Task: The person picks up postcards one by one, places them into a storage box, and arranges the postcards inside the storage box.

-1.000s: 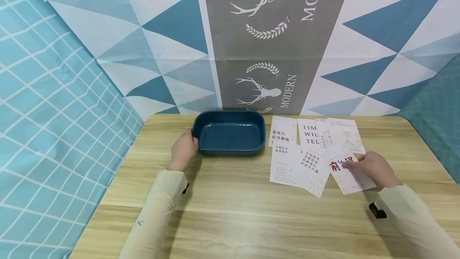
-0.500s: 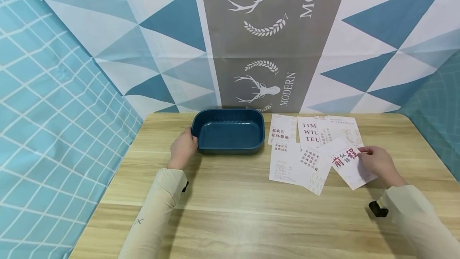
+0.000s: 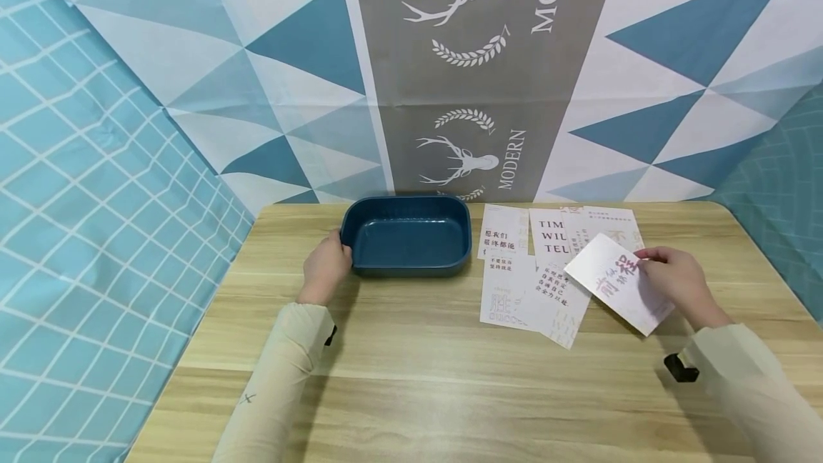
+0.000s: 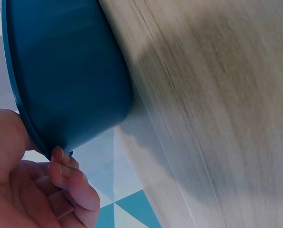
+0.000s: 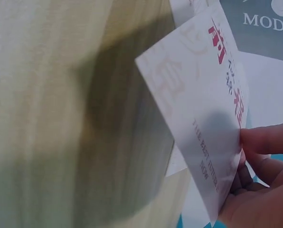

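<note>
A dark blue rectangular dish point(image 3: 411, 271) stands at the back of the wooden table. My left hand point(image 3: 326, 268) grips its left end; in the left wrist view the thumb and curled fingers point(image 4: 77, 183) pinch the rim. On the right, my right hand point(image 3: 683, 284) pinches a white printed card point(image 3: 620, 284) by its right edge. The right wrist view shows this card point(image 5: 198, 109) tilted and raised off the table, with red and black characters on it. Several other white cards point(image 3: 504, 291) lie overlapping on the table between the dish and the right hand.
The wooden table point(image 3: 411, 377) meets a patterned cloth backdrop point(image 3: 321, 91) just behind the dish and cards. A blue checked cloth point(image 3: 96, 198) hangs along the left side. A black wrist device point(image 3: 680, 368) sits by the right sleeve.
My right hand has taken hold of the card with red characters and lifted it, tilting it off the other cards. The left hand and dish have kept their places.
</note>
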The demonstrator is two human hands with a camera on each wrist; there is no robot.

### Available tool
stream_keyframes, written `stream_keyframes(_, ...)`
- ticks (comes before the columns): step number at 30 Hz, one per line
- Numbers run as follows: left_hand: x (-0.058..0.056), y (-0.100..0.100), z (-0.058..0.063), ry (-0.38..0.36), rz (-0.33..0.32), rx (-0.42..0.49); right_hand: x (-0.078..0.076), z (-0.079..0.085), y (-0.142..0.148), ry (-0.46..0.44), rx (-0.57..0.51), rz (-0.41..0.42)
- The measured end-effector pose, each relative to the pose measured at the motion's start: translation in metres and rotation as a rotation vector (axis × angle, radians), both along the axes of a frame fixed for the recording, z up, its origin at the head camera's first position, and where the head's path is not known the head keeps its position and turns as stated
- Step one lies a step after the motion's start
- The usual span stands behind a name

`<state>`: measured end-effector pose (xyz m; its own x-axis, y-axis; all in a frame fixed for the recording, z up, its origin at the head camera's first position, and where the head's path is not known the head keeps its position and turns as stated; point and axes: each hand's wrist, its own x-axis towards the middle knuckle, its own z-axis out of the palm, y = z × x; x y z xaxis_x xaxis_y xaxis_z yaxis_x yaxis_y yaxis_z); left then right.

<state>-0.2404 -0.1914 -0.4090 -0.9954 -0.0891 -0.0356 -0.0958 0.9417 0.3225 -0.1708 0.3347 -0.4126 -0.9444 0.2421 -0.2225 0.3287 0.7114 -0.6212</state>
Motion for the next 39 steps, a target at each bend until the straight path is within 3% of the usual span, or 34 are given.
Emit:
stream_keyframes(16, 0.0, 0.001, -0.001, 0.018, -0.001, -0.009, -0.009, 0.017, -0.017, 0.076, 0.025, 0.107)
stream_keyframes(29, -0.001, 0.002, 0.0, 0.038, 0.005, -0.037, -0.021, 0.033, -0.036, 0.179, 0.054, 0.28)
stream_keyframes(39, -0.001, 0.003, 0.0, 0.023, 0.001, -0.038, -0.029, 0.04, -0.051, 0.175, 0.033, 0.347)
